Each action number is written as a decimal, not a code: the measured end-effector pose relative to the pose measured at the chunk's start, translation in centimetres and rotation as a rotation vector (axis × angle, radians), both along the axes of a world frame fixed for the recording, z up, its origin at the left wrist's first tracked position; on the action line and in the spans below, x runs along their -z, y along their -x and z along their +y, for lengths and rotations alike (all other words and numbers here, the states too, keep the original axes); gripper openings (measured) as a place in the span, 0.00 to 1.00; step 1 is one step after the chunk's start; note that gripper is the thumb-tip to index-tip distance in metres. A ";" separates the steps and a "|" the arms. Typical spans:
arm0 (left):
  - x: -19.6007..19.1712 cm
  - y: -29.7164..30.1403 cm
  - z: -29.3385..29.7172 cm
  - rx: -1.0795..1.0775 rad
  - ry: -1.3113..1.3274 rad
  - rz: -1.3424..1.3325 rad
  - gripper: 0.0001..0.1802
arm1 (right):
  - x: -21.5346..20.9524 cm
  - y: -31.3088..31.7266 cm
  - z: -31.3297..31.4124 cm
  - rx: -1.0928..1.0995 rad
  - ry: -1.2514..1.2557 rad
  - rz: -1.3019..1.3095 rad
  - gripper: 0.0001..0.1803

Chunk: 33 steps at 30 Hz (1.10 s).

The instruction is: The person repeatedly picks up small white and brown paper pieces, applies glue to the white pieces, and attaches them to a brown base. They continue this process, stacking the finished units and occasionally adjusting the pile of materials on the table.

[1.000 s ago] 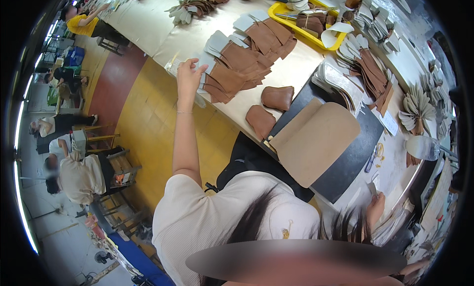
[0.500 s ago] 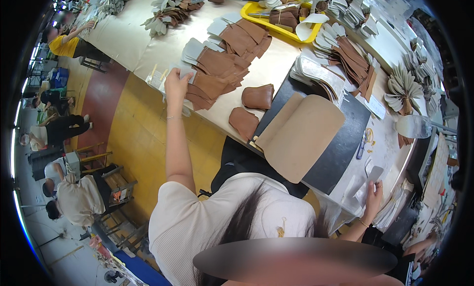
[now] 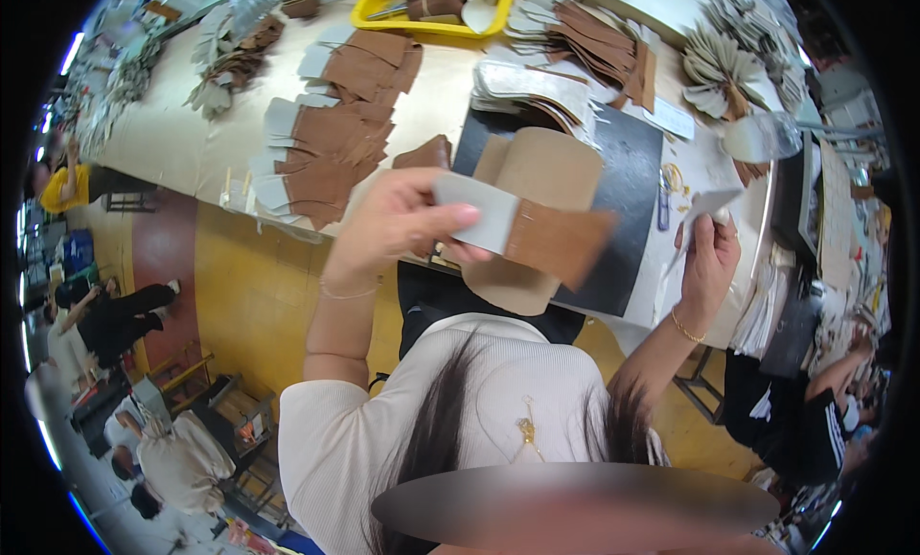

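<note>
My left hand (image 3: pixel 407 215) holds a flat leather piece (image 3: pixel 561 241) by its pale grey tab, thumb on top. The brown leather end points right and is a little blurred. Below it, a tan sheet (image 3: pixel 575 162) with a curled part lies across a black mat (image 3: pixel 628 258). In my right hand (image 3: pixel 711 267), a thin pale grey flat piece (image 3: pixel 702 219) is pinched, tilted upward. Left of the mat, brown pieces with grey tabs fan out in a pile (image 3: pixel 335 143). A curved brown leather piece (image 3: pixel 426 152) is partly hidden by my left hand.
Behind the mat are a stack of whitish pieces (image 3: pixel 527 90) and a yellow tray (image 3: pixel 431 31). A blue-handled tool (image 3: pixel 663 205) lies at the mat's right edge. A clear plastic container (image 3: pixel 762 136) stands farther right. Other people sit beyond the table.
My left hand has taken a leather piece from the pile and brought it right, over the tan sheet. My right hand has lifted its grey piece and come inward. The view has turned.
</note>
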<state>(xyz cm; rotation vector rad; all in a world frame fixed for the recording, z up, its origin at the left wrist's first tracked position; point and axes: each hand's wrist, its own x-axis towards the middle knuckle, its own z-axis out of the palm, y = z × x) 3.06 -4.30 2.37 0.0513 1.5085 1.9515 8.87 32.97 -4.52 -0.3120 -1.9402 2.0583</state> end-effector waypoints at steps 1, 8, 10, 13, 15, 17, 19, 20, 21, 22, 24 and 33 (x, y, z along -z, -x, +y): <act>0.7 0.1 1.3 0.080 -0.061 -0.027 0.13 | -1.1 0.2 -1.0 0.025 0.012 0.033 0.09; 4.1 0.0 2.7 0.102 0.022 -0.195 0.20 | -6.2 0.0 -7.2 -0.303 -0.076 -0.222 0.07; 4.5 0.0 2.3 0.097 -0.001 -0.202 0.23 | -5.9 0.5 -9.1 -0.408 -0.111 -0.298 0.07; 4.7 0.1 1.9 0.101 -0.058 -0.215 0.29 | -5.2 1.0 -11.4 -0.454 -0.238 -0.321 0.09; 4.8 0.1 1.9 0.100 -0.058 -0.206 0.33 | -4.8 1.3 -12.5 -0.462 -0.287 -0.342 0.09; 4.9 0.2 1.8 0.103 -0.059 -0.219 0.34 | -4.6 1.4 -13.1 -0.454 -0.333 -0.323 0.10; 5.0 0.2 1.8 0.105 -0.058 -0.223 0.35 | -4.5 1.5 -13.3 -0.450 -0.368 -0.350 0.11; 5.0 0.2 1.8 0.106 -0.057 -0.218 0.35 | -4.5 1.5 -13.3 -0.458 -0.386 -0.325 0.11; 5.1 0.2 1.8 0.106 -0.058 -0.211 0.35 | -4.6 1.5 -13.3 -0.462 -0.411 -0.332 0.11; 5.2 0.2 1.8 0.111 -0.059 -0.215 0.35 | -4.6 1.5 -13.3 -0.464 -0.435 -0.334 0.11; 5.2 0.3 1.7 0.121 -0.066 -0.215 0.34 | -4.7 1.6 -13.3 -0.465 -0.444 -0.347 0.11; 5.4 0.3 2.0 0.114 -0.036 -0.220 0.14 | -4.9 1.6 -12.9 -0.508 -0.423 -0.357 0.14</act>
